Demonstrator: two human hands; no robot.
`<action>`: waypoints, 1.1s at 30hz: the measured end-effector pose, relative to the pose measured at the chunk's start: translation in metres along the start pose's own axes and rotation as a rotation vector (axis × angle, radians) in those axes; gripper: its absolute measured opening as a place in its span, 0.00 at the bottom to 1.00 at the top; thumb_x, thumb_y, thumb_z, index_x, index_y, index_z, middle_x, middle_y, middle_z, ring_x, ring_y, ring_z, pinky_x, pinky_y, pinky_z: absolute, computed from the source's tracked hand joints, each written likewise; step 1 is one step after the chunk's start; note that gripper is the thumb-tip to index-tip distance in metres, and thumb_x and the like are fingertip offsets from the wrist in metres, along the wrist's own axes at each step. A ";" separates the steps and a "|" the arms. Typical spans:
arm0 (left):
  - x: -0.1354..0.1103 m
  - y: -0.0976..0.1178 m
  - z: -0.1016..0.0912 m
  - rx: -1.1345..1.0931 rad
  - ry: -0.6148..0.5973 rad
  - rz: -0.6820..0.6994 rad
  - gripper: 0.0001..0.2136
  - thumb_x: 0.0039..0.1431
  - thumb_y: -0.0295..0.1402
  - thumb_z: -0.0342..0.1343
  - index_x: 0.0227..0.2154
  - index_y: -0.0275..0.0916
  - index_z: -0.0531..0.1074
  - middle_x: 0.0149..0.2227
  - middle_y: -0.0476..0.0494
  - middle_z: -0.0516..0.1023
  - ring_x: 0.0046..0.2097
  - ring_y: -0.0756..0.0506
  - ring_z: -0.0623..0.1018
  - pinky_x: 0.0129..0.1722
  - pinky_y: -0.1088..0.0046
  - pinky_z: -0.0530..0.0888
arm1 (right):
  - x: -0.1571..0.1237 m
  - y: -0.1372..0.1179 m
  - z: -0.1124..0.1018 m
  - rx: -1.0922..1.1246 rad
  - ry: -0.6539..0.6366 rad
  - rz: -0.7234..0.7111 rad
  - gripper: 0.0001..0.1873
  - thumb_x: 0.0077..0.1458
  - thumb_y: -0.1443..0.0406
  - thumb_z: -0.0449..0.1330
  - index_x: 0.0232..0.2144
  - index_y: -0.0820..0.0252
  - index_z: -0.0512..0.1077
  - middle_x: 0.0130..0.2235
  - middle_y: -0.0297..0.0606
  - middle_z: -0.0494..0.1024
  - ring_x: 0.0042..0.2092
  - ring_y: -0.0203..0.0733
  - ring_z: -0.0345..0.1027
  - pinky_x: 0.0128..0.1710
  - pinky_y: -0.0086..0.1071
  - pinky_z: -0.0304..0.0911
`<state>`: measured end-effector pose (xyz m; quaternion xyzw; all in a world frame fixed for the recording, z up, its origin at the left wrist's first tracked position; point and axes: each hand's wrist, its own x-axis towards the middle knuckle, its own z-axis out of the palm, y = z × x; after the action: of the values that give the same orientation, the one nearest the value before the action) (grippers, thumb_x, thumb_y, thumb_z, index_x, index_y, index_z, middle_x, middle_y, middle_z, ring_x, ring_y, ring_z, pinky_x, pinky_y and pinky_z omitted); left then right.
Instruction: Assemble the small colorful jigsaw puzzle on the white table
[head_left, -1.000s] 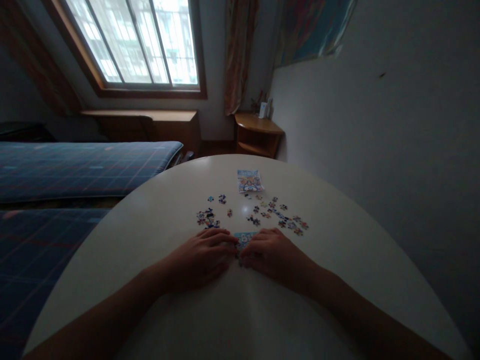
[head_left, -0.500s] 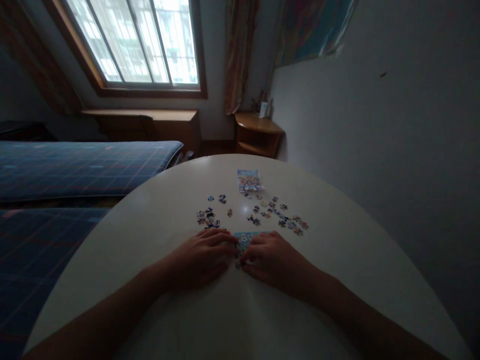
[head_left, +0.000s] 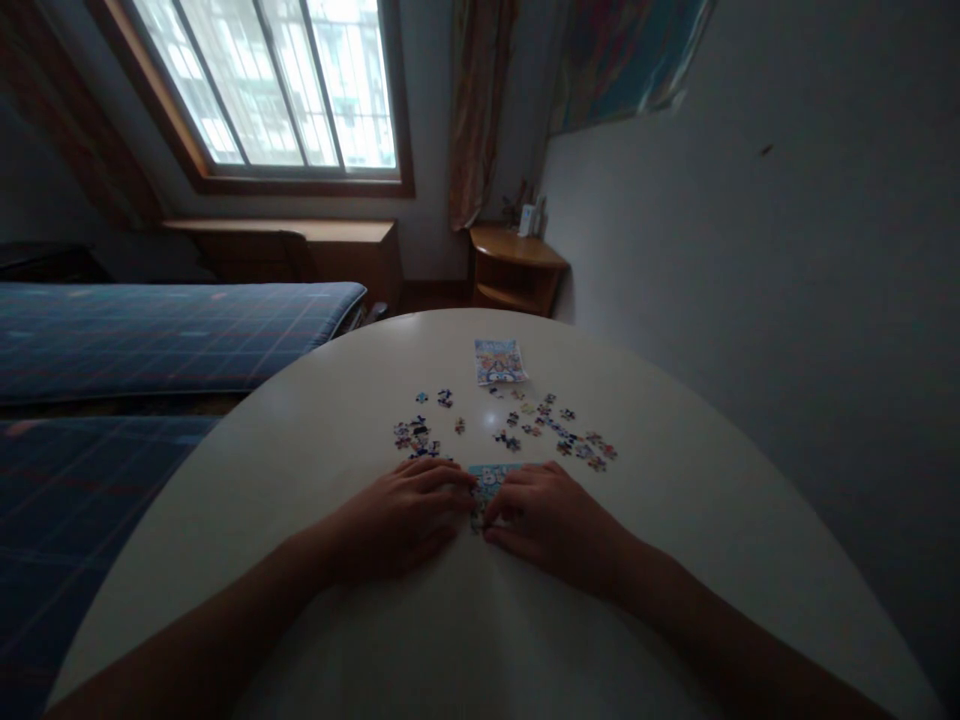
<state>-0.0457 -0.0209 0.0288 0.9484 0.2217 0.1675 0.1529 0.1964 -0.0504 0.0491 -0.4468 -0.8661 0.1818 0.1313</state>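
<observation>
A partly joined jigsaw puzzle (head_left: 489,478) with a light blue top edge lies on the white round table (head_left: 337,640) between my two hands. My left hand (head_left: 412,505) rests flat, fingers stretched out, their tips at the puzzle's left edge. From the other side my right hand (head_left: 551,515) covers much of the puzzle. Its thumb and index finger come together at a small puzzle piece (head_left: 475,522) by the lower edge, mostly hidden under the fingertips.
Loose puzzle pieces (head_left: 418,436) form a group beyond my left hand. More scattered pieces (head_left: 566,438) spread beyond my right. Behind them lies a small printed picture sheet (head_left: 499,362). A bed with a plaid mattress (head_left: 180,340) stands left of the table.
My right hand's fingertips have shifted slightly at the puzzle's lower edge, and the small piece there sits closer against the puzzle. My left hand stays in place.
</observation>
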 end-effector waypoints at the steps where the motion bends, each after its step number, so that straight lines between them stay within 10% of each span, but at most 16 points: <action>1: 0.000 0.000 0.000 0.000 0.002 0.005 0.17 0.61 0.27 0.54 0.52 0.44 0.70 0.57 0.41 0.73 0.58 0.40 0.71 0.60 0.57 0.68 | 0.000 0.000 0.000 0.000 0.002 0.000 0.04 0.53 0.64 0.67 0.34 0.52 0.78 0.35 0.32 0.80 0.41 0.42 0.73 0.44 0.37 0.56; 22: 0.000 -0.001 0.000 -0.009 0.002 0.004 0.16 0.62 0.28 0.55 0.53 0.44 0.70 0.58 0.41 0.72 0.59 0.40 0.70 0.59 0.57 0.69 | -0.002 0.000 -0.009 0.075 -0.043 -0.093 0.04 0.50 0.63 0.70 0.30 0.54 0.78 0.32 0.31 0.79 0.37 0.38 0.72 0.44 0.36 0.57; 28: 0.000 0.002 -0.004 0.001 -0.033 -0.013 0.15 0.62 0.28 0.54 0.52 0.43 0.70 0.58 0.41 0.72 0.60 0.40 0.70 0.60 0.55 0.69 | 0.002 0.036 -0.026 0.062 0.218 0.099 0.05 0.58 0.64 0.62 0.34 0.56 0.78 0.31 0.35 0.79 0.33 0.39 0.71 0.36 0.32 0.62; 33: 0.000 0.001 -0.003 0.001 -0.028 -0.010 0.16 0.62 0.28 0.54 0.52 0.43 0.70 0.59 0.41 0.72 0.60 0.40 0.69 0.60 0.56 0.69 | 0.003 0.086 -0.027 -0.135 0.408 0.289 0.14 0.59 0.61 0.59 0.45 0.57 0.77 0.48 0.45 0.78 0.48 0.51 0.71 0.50 0.46 0.64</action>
<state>-0.0461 -0.0210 0.0325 0.9495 0.2246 0.1536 0.1564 0.2674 0.0028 0.0362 -0.6010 -0.7591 0.0467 0.2457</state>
